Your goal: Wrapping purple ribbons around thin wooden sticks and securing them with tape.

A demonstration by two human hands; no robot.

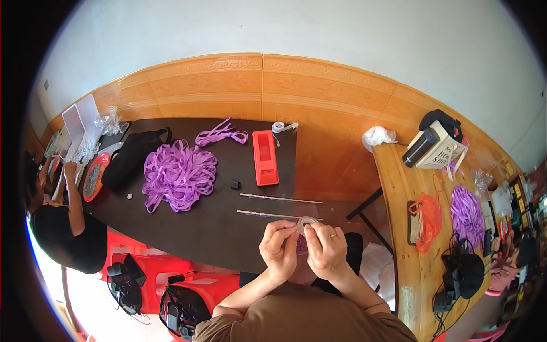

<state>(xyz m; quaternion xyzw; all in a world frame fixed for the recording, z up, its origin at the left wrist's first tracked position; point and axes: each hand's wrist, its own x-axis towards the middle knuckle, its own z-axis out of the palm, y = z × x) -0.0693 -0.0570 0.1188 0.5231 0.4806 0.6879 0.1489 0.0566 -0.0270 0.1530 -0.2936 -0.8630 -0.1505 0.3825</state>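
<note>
Both hands raised at table's near edge: left hand [278, 246] and right hand [326, 249] pinched on tape roll [307, 223] between fingertips, a purple ribbon scrap [301, 244] below; roll equally near both; purple ribbon pile [179, 174] far left.

- Tape roll [306, 223]: small, clear, ring-shaped; held upright between fingertips of both hands, lower centre of frame, above near table edge.
- Purple ribbon piece [301, 244]: partly hidden between hands, just below roll.
</note>
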